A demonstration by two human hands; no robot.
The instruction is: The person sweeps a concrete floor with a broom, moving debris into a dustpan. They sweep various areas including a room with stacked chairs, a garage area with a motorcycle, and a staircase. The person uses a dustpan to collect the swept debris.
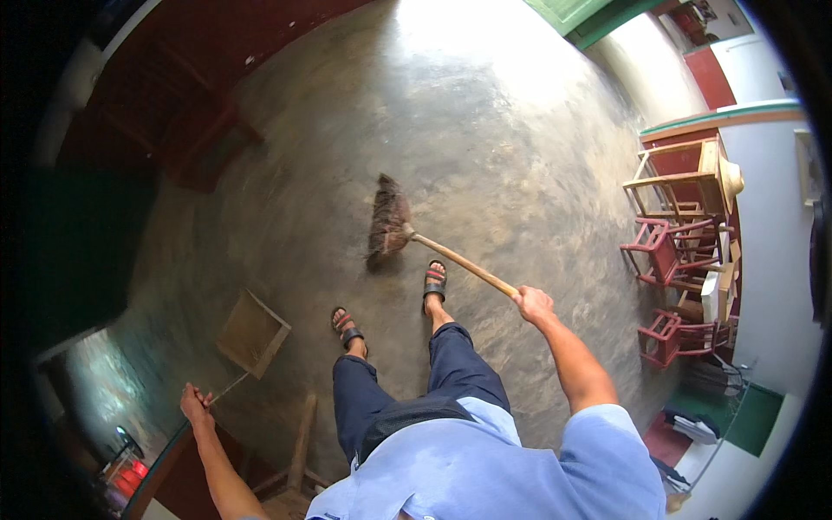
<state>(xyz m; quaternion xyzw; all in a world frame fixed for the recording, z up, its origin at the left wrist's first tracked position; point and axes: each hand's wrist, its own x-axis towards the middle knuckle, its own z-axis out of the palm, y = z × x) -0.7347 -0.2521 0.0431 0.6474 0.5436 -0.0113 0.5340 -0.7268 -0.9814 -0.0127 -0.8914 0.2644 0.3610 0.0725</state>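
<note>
My right hand (534,303) is closed around the end of a broom's (464,263) wooden handle. The dark brown bristle head (389,223) fans out on the concrete floor in front of my feet. On the other side, my left hand (196,404) grips the thin handle of a dustpan (252,334). The dustpan is a tan, square-edged scoop at or just above the floor, left of my sandals; I cannot tell whether it touches. A wide gap separates the broom head from the dustpan.
Wooden and red chairs (663,251) stand along the right wall, with a straw hat (733,178) by the top one. Dark red furniture (195,143) lines the left. A wooden stool (301,442) is close by my left leg. Bright light falls near the green door (563,13).
</note>
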